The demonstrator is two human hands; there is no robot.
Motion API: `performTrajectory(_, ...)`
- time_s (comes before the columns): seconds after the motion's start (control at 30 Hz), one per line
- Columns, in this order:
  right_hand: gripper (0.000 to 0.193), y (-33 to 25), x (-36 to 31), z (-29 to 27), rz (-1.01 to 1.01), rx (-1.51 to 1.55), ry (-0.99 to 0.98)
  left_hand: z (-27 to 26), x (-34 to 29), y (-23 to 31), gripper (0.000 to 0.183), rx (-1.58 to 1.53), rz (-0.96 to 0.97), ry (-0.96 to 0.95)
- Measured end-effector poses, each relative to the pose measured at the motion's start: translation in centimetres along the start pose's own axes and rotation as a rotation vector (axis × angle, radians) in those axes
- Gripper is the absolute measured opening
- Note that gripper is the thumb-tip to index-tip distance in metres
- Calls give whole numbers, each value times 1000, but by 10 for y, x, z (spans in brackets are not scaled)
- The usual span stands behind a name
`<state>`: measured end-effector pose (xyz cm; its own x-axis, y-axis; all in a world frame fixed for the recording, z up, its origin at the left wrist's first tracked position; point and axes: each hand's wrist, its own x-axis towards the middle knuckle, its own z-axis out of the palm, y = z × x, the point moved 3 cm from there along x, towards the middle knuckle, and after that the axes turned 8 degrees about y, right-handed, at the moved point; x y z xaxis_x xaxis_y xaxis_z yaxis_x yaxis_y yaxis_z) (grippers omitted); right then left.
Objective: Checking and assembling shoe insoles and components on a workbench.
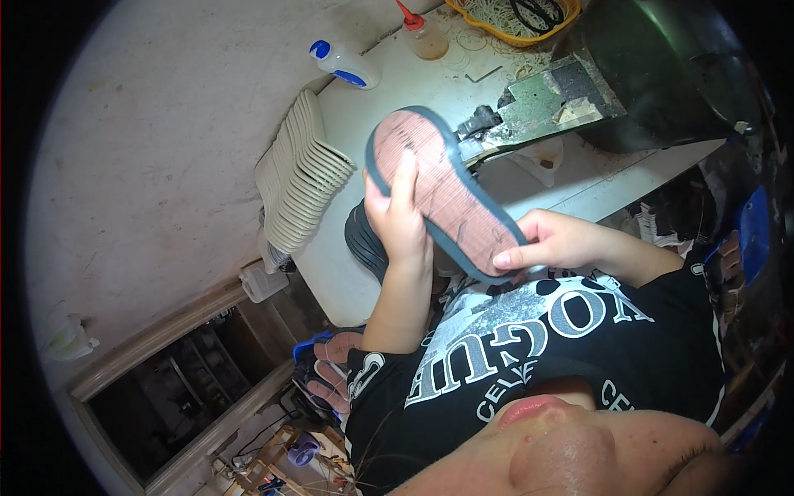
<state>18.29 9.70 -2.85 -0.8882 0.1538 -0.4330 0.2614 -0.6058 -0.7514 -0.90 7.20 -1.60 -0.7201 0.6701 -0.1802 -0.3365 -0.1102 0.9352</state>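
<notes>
Between my hands is a shoe sole (451, 186) with a pinkish-brown ribbed face, dark scuff-like marks and a dark rim. My left hand (399, 211) grips its edge near the wide end, thumb laid flat on the face. At the narrower end, my right hand (542, 240) pinches the rim with the thumb on top; its other fingers are hidden underneath. Just beyond the sole is the head of a worn green machine (480, 124), partly covered by it. A stack of dark soles (364, 240) lies behind my left forearm.
Cream curved pieces (306, 178) are stacked at the white table's (331, 285) left edge. Farther back stand a white bottle with a blue cap (343, 64), a red-tipped bottle (423, 37) and a yellow basket of cord (513, 33). More pinkish soles (331, 384) lie at lower left.
</notes>
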Motion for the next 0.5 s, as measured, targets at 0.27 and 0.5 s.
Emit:
performTrajectory(0.27,41,-13,51,-16,-299,284,-104,-20,-18,-6,39,-206,-264,-198)
performTrajectory(0.5,42,-34,45,-10,-247,-59,77,-9,-29,-15,36,-124,85,-101)
